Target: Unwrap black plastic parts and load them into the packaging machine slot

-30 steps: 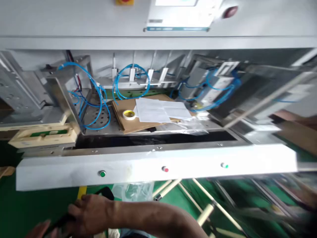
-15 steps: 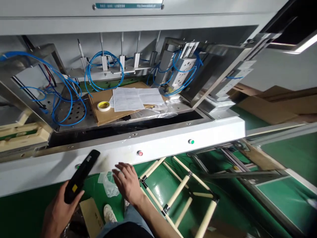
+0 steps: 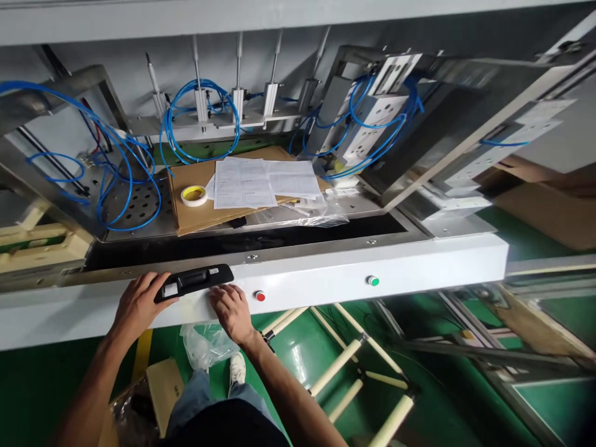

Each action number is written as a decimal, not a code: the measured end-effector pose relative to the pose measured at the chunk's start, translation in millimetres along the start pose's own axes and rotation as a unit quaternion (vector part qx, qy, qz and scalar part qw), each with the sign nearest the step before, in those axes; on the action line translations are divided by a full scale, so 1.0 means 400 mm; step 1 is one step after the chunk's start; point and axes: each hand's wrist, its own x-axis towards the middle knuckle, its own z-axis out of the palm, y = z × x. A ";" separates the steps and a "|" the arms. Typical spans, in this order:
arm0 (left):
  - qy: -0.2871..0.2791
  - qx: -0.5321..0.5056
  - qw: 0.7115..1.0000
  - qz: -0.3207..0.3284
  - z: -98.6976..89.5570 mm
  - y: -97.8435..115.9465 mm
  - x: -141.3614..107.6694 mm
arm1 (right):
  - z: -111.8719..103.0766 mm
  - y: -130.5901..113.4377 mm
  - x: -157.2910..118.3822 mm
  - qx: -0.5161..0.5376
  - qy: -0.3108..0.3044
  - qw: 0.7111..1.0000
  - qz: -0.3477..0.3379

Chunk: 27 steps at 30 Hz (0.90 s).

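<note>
A long black plastic trim panel [image 3: 193,280] with a recessed middle and a pale patch near its left end lies almost level over the white front rail of the machine. My left hand [image 3: 139,301] is closed on its left end, thumb along the near side. Close below the right end is my right hand [image 3: 231,313], its fingers loosely bent and slightly apart. They sit at the panel's near edge; whether they touch it I cannot tell. A red button [image 3: 259,296] shows on the rail just right of that hand.
Inside the machine, printed sheets [image 3: 246,183] and a tape roll [image 3: 194,196] lie on flat cardboard [image 3: 186,217]. Blue air tubes [image 3: 170,127] loop around the cylinders. A green button [image 3: 373,281] is farther right. Below stand a cream tube frame [image 3: 339,366] and an opened carton [image 3: 164,391].
The black panel has gone from steeply tilted to nearly level, moving up and right with my left hand. My right hand now sits close to its right end. The view has shifted.
</note>
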 end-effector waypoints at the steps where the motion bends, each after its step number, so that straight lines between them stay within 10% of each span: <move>1: -0.002 -0.006 1.000 0.007 0.011 -0.003 0.014 | 0.006 -0.003 -0.006 -0.005 0.002 1.000 0.004; 23: -0.053 -0.142 0.987 0.060 0.108 -0.011 0.118 | -0.005 -0.028 -0.007 -0.029 0.022 0.997 0.067; 27: 0.024 -0.207 0.978 0.005 0.081 -0.048 0.095 | -0.029 -0.038 0.013 -0.034 0.026 0.997 0.064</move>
